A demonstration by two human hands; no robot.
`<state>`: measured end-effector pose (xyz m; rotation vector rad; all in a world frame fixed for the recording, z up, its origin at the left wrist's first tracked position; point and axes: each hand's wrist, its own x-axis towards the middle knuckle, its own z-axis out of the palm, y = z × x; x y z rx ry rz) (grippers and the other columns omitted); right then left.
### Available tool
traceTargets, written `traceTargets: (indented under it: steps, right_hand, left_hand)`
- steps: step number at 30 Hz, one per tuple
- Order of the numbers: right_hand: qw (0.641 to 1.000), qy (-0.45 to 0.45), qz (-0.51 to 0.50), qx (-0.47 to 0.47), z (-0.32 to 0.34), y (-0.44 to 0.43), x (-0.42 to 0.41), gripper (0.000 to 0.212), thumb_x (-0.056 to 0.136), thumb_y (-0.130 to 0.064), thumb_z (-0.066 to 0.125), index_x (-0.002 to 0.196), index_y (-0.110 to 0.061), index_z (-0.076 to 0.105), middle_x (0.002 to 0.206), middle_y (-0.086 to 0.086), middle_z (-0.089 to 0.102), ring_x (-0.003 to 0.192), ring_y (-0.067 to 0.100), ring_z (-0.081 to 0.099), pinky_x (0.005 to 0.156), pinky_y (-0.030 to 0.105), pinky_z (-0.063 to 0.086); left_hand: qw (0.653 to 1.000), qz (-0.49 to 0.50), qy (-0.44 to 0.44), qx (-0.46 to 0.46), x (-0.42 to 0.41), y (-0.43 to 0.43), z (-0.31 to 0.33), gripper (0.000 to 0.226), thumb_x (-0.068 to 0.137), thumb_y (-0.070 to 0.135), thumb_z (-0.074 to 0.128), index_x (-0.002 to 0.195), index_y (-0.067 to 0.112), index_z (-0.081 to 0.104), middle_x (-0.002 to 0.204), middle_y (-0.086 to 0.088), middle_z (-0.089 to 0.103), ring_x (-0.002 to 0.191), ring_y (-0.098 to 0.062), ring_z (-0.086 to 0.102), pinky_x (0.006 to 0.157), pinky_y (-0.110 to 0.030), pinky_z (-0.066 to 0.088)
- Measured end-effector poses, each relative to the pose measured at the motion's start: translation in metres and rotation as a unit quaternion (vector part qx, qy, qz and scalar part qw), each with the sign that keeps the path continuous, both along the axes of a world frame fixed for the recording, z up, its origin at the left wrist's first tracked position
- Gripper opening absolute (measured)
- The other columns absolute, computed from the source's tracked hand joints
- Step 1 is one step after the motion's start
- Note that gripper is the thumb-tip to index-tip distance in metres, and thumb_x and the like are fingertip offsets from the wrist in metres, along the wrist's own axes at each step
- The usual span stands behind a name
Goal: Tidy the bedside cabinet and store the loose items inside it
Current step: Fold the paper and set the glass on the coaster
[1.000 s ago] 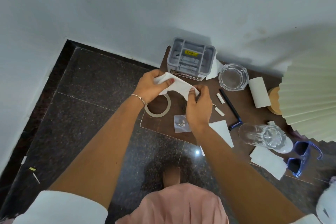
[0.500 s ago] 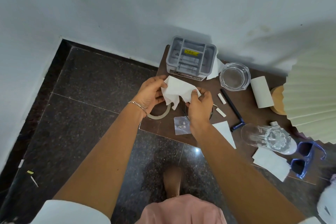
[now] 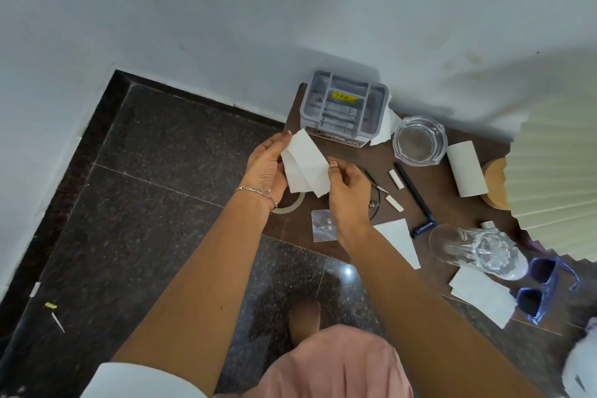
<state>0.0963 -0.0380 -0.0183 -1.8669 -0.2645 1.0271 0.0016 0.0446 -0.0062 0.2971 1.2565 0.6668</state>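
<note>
Two hands on one sheet of paper (image 3: 305, 165). The left hand (image 3: 266, 168) grips its 9 o'clock edge, thumb up top. The right hand (image 3: 350, 194) pinches the 3 o'clock edge btwn thumb & finger. The hands are close, not touching. The sheet is part-folded and held in the air over the near-left end of the cabinet top (image 3: 365, 155).

Step in hand, I'd say: folding this paper flat before it gets put away.

Plenty is left on top. The grey box (image 3: 344, 107) is at 12 o'clock of the paper, hard by the wall. The glass bowl (image 3: 420, 140) is at 2. A razor (image 3: 415, 200) is at 3-4. A tumbler (image 3: 478, 249) lies on its side at 4, w/ sunglasses (image 3: 542, 287) beyond it. A small bag (image 3: 323, 226) is at 6, just under the right wrist. A ring (image 3: 290, 207) sits at 7, half hidden by the left wrist.

Next move calls for closing the fold w/ both hands, pressing the crease, then one hand letting go to carry it off. Where it goes I can't tell, as no door or drawer of the cabinet shows. Mind the tumbler: it looks ready to roll if an arm brushes it.
</note>
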Motion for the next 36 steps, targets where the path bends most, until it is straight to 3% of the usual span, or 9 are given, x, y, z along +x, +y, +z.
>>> traceTargets:
  steps: [2, 6, 11, 15, 19, 23, 27, 32, 36]
  right_hand:
    - [1.0, 0.013, 0.012, 0.007, 0.001, 0.003, 0.0, 0.023, 0.097, -0.021, 0.052, 0.114, -0.013, 0.065, 0.112, 0.003, 0.067, 0.104, 0.016, 0.062, 0.081, 0.028, 0.055]
    - [0.999, 0.033, 0.028, 0.017, 0.003, 0.006, -0.001, 0.025, 0.097, -0.021, 0.052, 0.117, -0.01, 0.064, 0.113, 0.006, 0.068, 0.103, 0.017, 0.064, 0.085, 0.036, 0.057]
    - [0.997, 0.038, 0.066, 0.019, 0.005, 0.007, 0.0, 0.029, 0.096, -0.017, 0.054, 0.122, -0.005, 0.061, 0.115, 0.008, 0.067, 0.1, 0.017, 0.064, 0.086, 0.032, 0.055]
    - [0.996, 0.052, 0.066, 0.014, 0.007, 0.01, 0.0, 0.029, 0.093, -0.013, 0.059, 0.121, -0.005, 0.06, 0.112, 0.01, 0.069, 0.101, 0.021, 0.066, 0.088, 0.038, 0.056]
    - [0.995, 0.082, 0.052, 0.016, 0.011, 0.013, 0.0, 0.028, 0.091, -0.01, 0.061, 0.119, -0.009, 0.057, 0.108, 0.009, 0.07, 0.098, 0.021, 0.068, 0.085, 0.038, 0.057]
    - [0.996, 0.074, 0.049, 0.015, 0.015, 0.014, 0.0, 0.021, 0.091, -0.009, 0.061, 0.113, -0.01, 0.059, 0.105, 0.011, 0.071, 0.095, 0.026, 0.069, 0.073, 0.032, 0.055]
    - [0.995, 0.079, 0.065, 0.013, 0.021, 0.015, -0.002, 0.02, 0.091, -0.009, 0.061, 0.112, -0.009, 0.058, 0.107, 0.011, 0.07, 0.095, 0.024, 0.068, 0.069, 0.028, 0.054]
    - [0.993, 0.095, 0.074, 0.019, 0.033, 0.01, -0.003, 0.02, 0.089, -0.007, 0.061, 0.109, -0.01, 0.06, 0.103, 0.007, 0.069, 0.092, 0.017, 0.067, 0.074, 0.025, 0.055]
    - [0.995, 0.03, 0.088, 0.029, 0.038, 0.008, 0.008, 0.019, 0.088, -0.01, 0.063, 0.107, -0.011, 0.063, 0.101, 0.004, 0.069, 0.094, 0.018, 0.067, 0.08, 0.031, 0.057]
  left_hand:
    - [1.0, 0.001, -0.015, 0.002, 0.001, 0.002, 0.001, 0.036, 0.084, 0.016, 0.069, 0.117, 0.007, 0.059, 0.113, -0.014, 0.065, 0.109, -0.03, 0.061, 0.092, -0.05, 0.052]
    - [0.999, -0.028, -0.006, 0.018, 0.005, 0.002, 0.003, 0.027, 0.086, 0.005, 0.064, 0.111, 0.011, 0.058, 0.104, -0.01, 0.067, 0.098, -0.026, 0.062, 0.083, -0.043, 0.055]
    - [0.999, -0.028, -0.014, 0.022, 0.011, 0.003, 0.0, 0.043, 0.083, -0.012, 0.042, 0.122, 0.006, 0.051, 0.109, -0.016, 0.061, 0.1, -0.031, 0.057, 0.087, -0.047, 0.052]
    - [0.997, -0.05, 0.029, 0.043, 0.019, 0.002, 0.004, 0.053, 0.084, -0.013, 0.038, 0.132, 0.008, 0.042, 0.12, -0.015, 0.055, 0.099, -0.028, 0.057, 0.073, -0.039, 0.054]
    - [0.988, -0.077, 0.093, 0.1, 0.023, 0.002, 0.013, 0.055, 0.087, -0.01, 0.044, 0.135, 0.014, 0.035, 0.121, -0.006, 0.051, 0.093, -0.017, 0.056, 0.067, -0.029, 0.051]
    - [0.978, -0.083, 0.133, 0.138, 0.017, 0.002, 0.017, 0.061, 0.085, -0.005, 0.059, 0.136, 0.014, 0.033, 0.125, -0.007, 0.051, 0.106, -0.019, 0.056, 0.072, -0.024, 0.052]
    - [0.979, -0.086, 0.153, 0.106, 0.005, 0.004, 0.021, 0.068, 0.081, 0.005, 0.071, 0.137, 0.009, 0.033, 0.117, -0.006, 0.057, 0.105, -0.02, 0.059, 0.088, -0.036, 0.054]
    - [0.954, -0.253, 0.156, -0.022, -0.01, -0.003, 0.026, 0.043, 0.076, 0.035, 0.075, 0.109, 0.01, 0.065, 0.095, -0.005, 0.073, 0.087, -0.017, 0.067, 0.071, -0.027, 0.05]
    - [0.952, -0.251, 0.173, 0.026, -0.004, -0.003, 0.033, 0.021, 0.078, 0.029, 0.074, 0.094, 0.018, 0.066, 0.093, -0.003, 0.074, 0.084, -0.012, 0.066, 0.066, -0.025, 0.044]
